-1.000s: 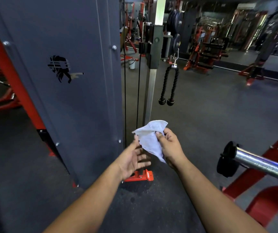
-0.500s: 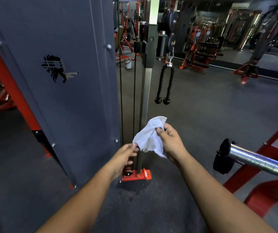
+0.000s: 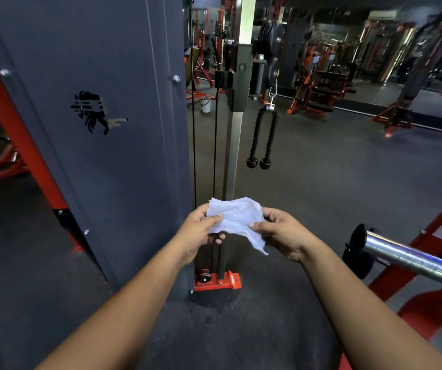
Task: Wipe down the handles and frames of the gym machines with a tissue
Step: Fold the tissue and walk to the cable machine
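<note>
- Both grips pinch one white tissue (image 3: 234, 216): left hand (image 3: 201, 232) at its left edge, right hand (image 3: 281, 233) at its right.
- Tissue hangs spread before the cable machine's upright (image 3: 234, 145), seemingly not touching it.
- Rope handle (image 3: 263, 137) dangles beyond.

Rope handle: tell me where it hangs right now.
In the head view the black rope handle hangs upper centre, just right of the cable machine's steel upright, above and beyond the tissue held between both hands.

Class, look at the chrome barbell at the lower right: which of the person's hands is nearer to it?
Right. The right hand pinches the tissue just left of the chrome barbell; the left hand holds the tissue's other edge, farther left, beside the grey machine panel.
</note>
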